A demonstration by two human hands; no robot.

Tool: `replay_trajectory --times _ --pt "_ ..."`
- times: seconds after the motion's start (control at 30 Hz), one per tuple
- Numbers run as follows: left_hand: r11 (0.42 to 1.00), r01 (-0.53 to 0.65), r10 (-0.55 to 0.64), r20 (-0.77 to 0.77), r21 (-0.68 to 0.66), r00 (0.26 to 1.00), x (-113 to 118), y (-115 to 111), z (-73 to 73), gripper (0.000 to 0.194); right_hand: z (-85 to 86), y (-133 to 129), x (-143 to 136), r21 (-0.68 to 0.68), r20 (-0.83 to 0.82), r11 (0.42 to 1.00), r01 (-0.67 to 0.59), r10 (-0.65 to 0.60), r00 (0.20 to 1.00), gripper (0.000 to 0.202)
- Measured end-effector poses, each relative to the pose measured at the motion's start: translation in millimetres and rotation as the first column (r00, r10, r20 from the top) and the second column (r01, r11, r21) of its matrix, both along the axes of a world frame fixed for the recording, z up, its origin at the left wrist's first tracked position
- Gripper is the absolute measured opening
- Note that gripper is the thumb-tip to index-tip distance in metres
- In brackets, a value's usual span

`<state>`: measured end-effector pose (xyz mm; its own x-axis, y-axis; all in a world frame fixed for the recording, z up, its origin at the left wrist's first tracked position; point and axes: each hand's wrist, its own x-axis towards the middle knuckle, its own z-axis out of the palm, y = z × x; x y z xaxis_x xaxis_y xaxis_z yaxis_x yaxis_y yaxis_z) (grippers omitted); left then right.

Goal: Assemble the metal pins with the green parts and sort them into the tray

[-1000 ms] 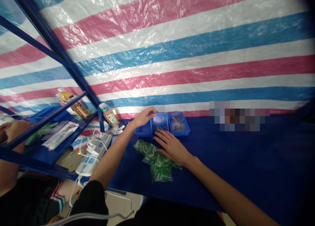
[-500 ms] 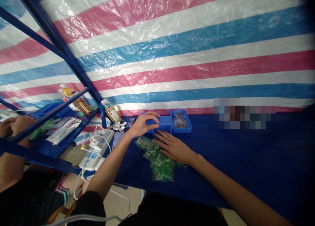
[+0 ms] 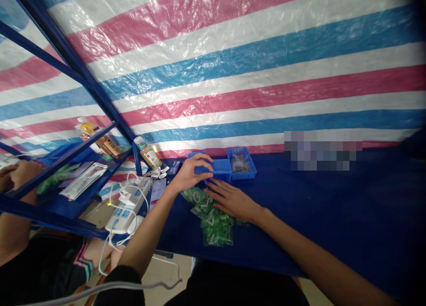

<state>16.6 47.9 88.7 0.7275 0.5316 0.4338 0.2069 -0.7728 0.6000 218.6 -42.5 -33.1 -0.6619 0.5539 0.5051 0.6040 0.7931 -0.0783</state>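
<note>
L grip (image 3: 188, 172) shifted since 1 s ago: off mid blue bin's (image 3: 221, 164) far-left corner, now at its left edge. Metal parts inside no longer visible. Prob. bin being repositioned, parts handling mid-way. L thumb/fingers spread in a C, nothing seen pinched. R grip (image 3: 238, 199) fingers extended, tips by bin's near edge, contact unclear. Green packets (image 3: 216, 228) nearer, partly under R.
</note>
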Motion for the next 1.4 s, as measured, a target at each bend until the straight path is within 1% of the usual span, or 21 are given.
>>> replay_trajectory --times 0.13,0.23,0.3,0.37,0.43,0.5,0.57,0.63,0.73,0.8,0.87,0.93,0.97,1.0,1.1,1.17,1.27,1.33,1.4 --pt "0.999 -0.031 0.032 0.055 -0.022 0.998 0.6 5.5 1.4 0.014 0.6 0.0 1.3 -0.019 -0.040 1.000 -0.007 0.006 0.999 0.061" --pt "0.996 -0.086 0.089 0.135 -0.029 0.987 7.4 19.5 -1.1 0.017 0.3 0.1 1.8 -0.029 -0.073 0.999 -0.013 0.011 0.997 0.062" --pt "0.990 -0.136 0.139 0.158 -0.029 0.978 15.4 34.9 -5.2 0.019 0.0 -0.3 1.7 -0.033 -0.097 0.999 -0.017 0.014 0.995 0.061" --pt "0.982 -0.188 0.189 0.127 -0.021 0.974 25.3 54.9 -11.1 0.018 -0.1 -1.0 1.6 -0.033 -0.122 0.999 -0.020 0.016 0.992 0.060" --pt "0.971 -0.239 0.240 0.099 -0.021 0.966 35.8 77.6 -18.6 0.015 0.0 -1.8 2.7 -0.027 -0.161 0.999 -0.023 0.019 0.987 0.055" --pt "0.969 -0.242 0.244 0.046 -0.056 0.969 45.9 99.9 -27.5 0.012 0.2 -2.0 6.1 -0.002 -0.229 1.000 -0.002 0.002 0.973 0.045" --pt "0.950 -0.306 0.306 -0.005 -0.061 0.952 54.3 118.6 -37.2 0.012 -0.1 -1.0 13.0 0.033 -0.326 0.997 0.076 -0.062 0.943 0.038" --pt "0.923 -0.384 0.381 -0.072 -0.036 0.922 60.0 131.7 -47.1 0.013 -0.9 1.3 23.1 0.048 -0.430 0.975 0.218 -0.177 0.886 0.032" --pt "0.908 -0.419 0.416 -0.094 -0.019 0.905 61.5 140.1 -60.8 0.017 -2.2 6.6 40.8 0.008 -0.511 0.898 0.440 -0.375 0.773 0.025" --pt "0.905 -0.425 0.422 -0.103 -0.005 0.901 58.3 139.8 -68.0 0.021 -3.2 10.6 51.0 -0.038 -0.526 0.834 0.551 -0.485 0.698 0.022" --pt "0.910 -0.415 0.414 -0.127 0.024 0.901 53.4 137.1 -73.1 0.031 -5.0 14.9 58.4 -0.088 -0.515 0.771 0.631 -0.577 0.634 0.025" --pt "0.919 -0.388 0.393 -0.170 0.065 0.904 48.8 133.5 -76.2 0.042 -8.4 19.6 63.1 -0.127 -0.487 0.731 0.670 -0.634 0.600 0.028" --pt "0.924 -0.373 0.382 -0.191 0.086 0.904 46.9 131.6 -77.0 0.045 -10.7 22.0 64.7 -0.141 -0.473 0.723 0.676 -0.649 0.595 0.030" --pt "0.927 -0.360 0.375 -0.208 0.106 0.903 45.3 129.6 -77.4 0.047 -13.4 24.4 66.1 -0.157 -0.460 0.726 0.669 -0.654 0.601 0.031" --pt "0.932 -0.327 0.358 -0.241 0.158 0.902 40.3 120.3 -76.8 0.044 -22.8 31.3 69.6 -0.190 -0.453 0.773 0.606 -0.616 0.644 0.031" --pt "0.930 -0.309 0.354 -0.260 0.200 0.898 33.9 109.3 -75.8 0.041 -29.1 35.3 71.5 -0.198 -0.465 0.805 0.559 -0.579 0.669 0.031" --pt "0.918 -0.295 0.367 -0.284 0.266 0.886 16.9 84.3 -74.1 0.038 -37.1 40.6 72.9 -0.226 -0.480 0.824 0.519 -0.558 0.677 0.033" --pt "0.922 -0.254 0.343 -0.312 0.293 0.886 1.8 64.9 -73.0 0.037 -39.9 43.0 73.0 -0.244 -0.491 0.830 0.502 -0.552 0.674 0.033" --pt "0.927 -0.212 0.314 -0.329 0.310 0.891 -13.4 46.8 -72.3 0.037 -39.1 43.2 72.5 -0.246 -0.495 0.830 0.500 -0.551 0.672 0.033"
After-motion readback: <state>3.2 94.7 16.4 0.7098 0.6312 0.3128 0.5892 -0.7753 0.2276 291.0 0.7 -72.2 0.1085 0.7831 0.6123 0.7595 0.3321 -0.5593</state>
